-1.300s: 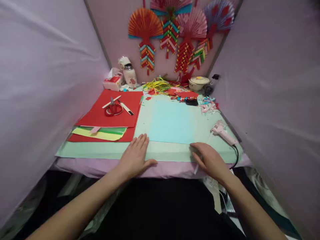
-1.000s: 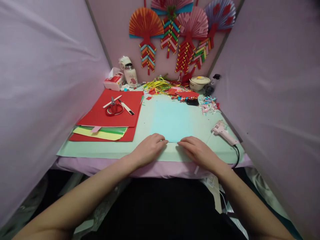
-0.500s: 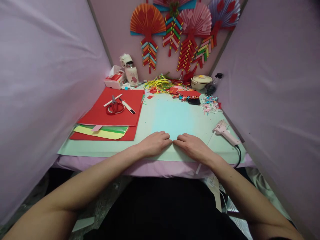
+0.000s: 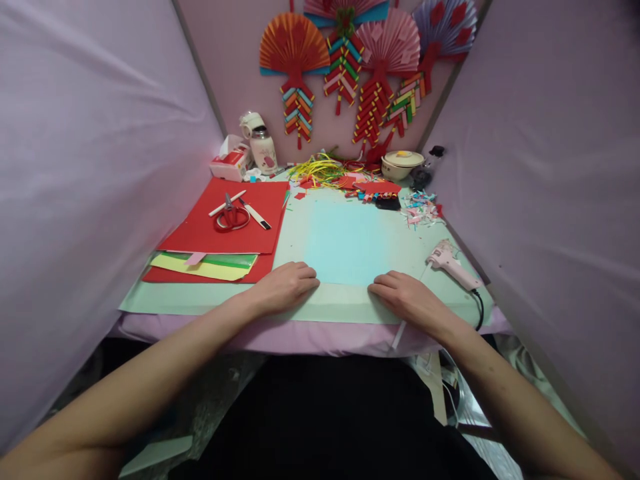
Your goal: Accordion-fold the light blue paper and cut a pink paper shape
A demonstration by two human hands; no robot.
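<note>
A sheet of light blue paper [image 4: 346, 245] lies flat on the pale green table mat [image 4: 340, 312] in front of me. At its near left corner is my left hand [image 4: 289, 287], with curled fingers pressed together on the paper's edge. My right hand [image 4: 403, 295] is likewise closed at the near right corner. Between the two hands the near edge of the sheet shows as a straight line. The thumbs are mostly hidden under the fingers.
Left lies a stack of red paper [image 4: 200, 230] bearing scissors [image 4: 231, 217] and a craft knife [image 4: 257, 215]. A pink glue gun [image 4: 453, 267] rests on the right. Yellow strips [image 4: 320, 168], paper scraps [image 4: 421, 210], a lidded bowl [image 4: 400, 165] and a bottle [image 4: 263, 150] line the back.
My hands have moved apart along the paper's near edge, from almost touching at its middle to the two near corners. The sheet itself has stayed in about the same place.
</note>
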